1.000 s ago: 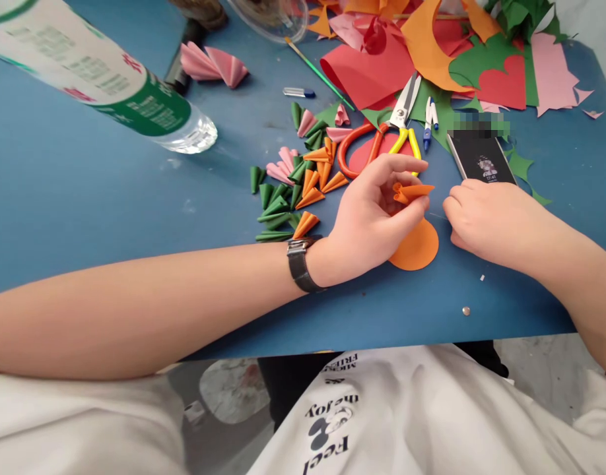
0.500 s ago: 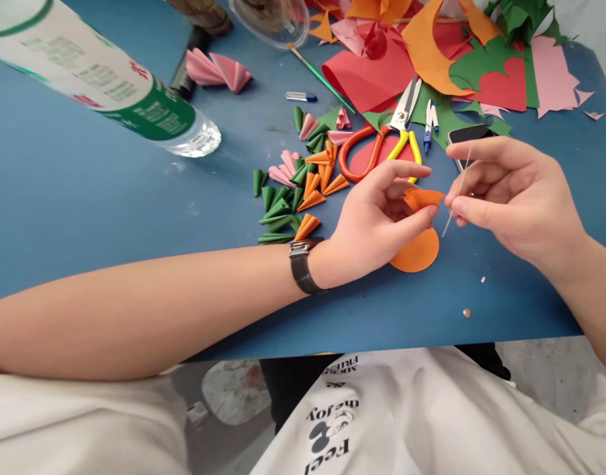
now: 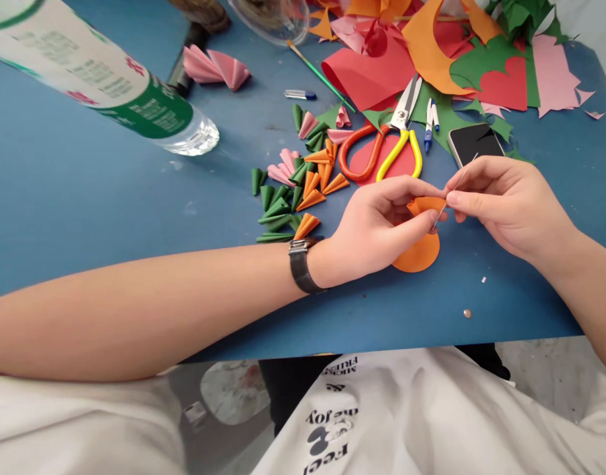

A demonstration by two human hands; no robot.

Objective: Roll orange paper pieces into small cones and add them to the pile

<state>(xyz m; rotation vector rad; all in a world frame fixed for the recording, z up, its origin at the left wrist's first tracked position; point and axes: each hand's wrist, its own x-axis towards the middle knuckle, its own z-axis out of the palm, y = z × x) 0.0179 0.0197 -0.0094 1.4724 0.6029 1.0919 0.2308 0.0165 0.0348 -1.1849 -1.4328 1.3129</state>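
My left hand (image 3: 375, 227) pinches a piece of folded orange paper (image 3: 426, 206) between thumb and fingers. Beneath it, a round orange paper piece (image 3: 418, 257) lies on the blue table. A thin, pale, needle-like strip (image 3: 467, 170) is pinched in my right hand (image 3: 513, 208), its lower end beside my left thumb. The fingertips of both hands meet at the orange paper. Left of my left hand lie several small folded paper cones, including green cones (image 3: 277, 209) and orange cones (image 3: 311, 199).
Beyond my hands lie red-and-yellow-handled scissors (image 3: 400, 119), pens (image 3: 428, 128) and a phone (image 3: 474, 144). Coloured paper scraps (image 3: 504, 89) cover the back right. A large bottle (image 3: 169, 115) is at the left, near folded pink paper (image 3: 228, 69). A small round object (image 3: 467, 314) lies near the front edge.
My right hand has moved left and slightly down with the strip, up to the orange paper. My left index finger has lowered to it. More of the phone shows.
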